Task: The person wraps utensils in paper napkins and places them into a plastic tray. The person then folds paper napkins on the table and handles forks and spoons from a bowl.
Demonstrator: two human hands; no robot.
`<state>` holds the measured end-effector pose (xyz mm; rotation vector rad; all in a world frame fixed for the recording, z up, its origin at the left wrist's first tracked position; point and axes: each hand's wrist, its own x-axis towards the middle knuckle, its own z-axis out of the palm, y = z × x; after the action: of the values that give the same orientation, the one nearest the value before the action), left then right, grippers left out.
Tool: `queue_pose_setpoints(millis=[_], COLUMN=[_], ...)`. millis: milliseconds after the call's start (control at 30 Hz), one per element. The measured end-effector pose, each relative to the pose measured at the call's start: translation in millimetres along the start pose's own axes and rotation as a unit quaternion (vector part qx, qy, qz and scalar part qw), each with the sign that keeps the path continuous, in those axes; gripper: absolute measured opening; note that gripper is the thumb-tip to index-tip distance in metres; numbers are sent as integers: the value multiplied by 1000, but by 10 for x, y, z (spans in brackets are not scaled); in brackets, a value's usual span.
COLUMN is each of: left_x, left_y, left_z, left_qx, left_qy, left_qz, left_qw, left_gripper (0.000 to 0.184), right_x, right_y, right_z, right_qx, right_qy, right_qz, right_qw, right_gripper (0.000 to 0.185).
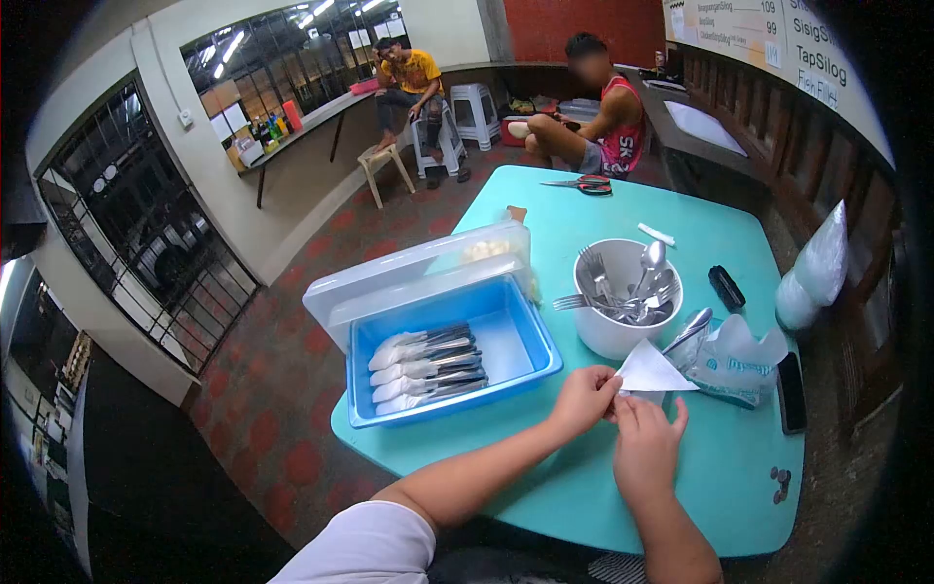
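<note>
A white paper napkin (654,370), folded to a triangular shape, is held between my two hands over the table. My left hand (586,399) is closed, pinching the napkin's left corner. Just below its bottom edge, my right hand (646,443) has its fingertips closed on the napkin. Beyond my hands stands a white bowl (608,339) of loose forks and spoons (632,292). To the left, a blue plastic container (525,355) contains several cutlery sets (428,365) with white-wrapped ends. Its clear lid (418,273) leans open behind it.
On the turquoise table (545,467) are a plastic napkin pack (735,360) with a spoon near it, a phone (791,394), coins (780,485), a black object (726,289) and scissors (592,185). A plastic-wrapped roll (815,273) stands at right. Two people sit beyond the table.
</note>
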<state>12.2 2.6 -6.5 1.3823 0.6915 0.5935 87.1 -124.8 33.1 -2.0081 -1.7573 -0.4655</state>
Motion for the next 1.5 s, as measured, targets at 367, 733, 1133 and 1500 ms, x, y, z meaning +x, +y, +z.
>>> queue_pose_setpoints(millis=[367, 733, 1133, 1500], left_x=[5, 84, 116, 51], left_y=[50, -20, -95, 104], left_z=[4, -94, -148, -187], left_qx=[0, 17, 99, -16], left_qy=[58, 65, 106, 153], left_qz=[52, 84, 140, 220], left_qw=[997, 994, 979, 963], left_gripper=[24, 26, 28, 23], right_x=[37, 69, 76, 113], right_y=[108, 279, 479, 374], right_z=[8, -337, -362, -144], right_qx=[56, 128, 226, 162], right_qy=[55, 137, 247, 250], right_qz=[-10, -83, -48, -10], right_qw=[997, 979, 941, 954], right_gripper=[8, 13, 10, 17])
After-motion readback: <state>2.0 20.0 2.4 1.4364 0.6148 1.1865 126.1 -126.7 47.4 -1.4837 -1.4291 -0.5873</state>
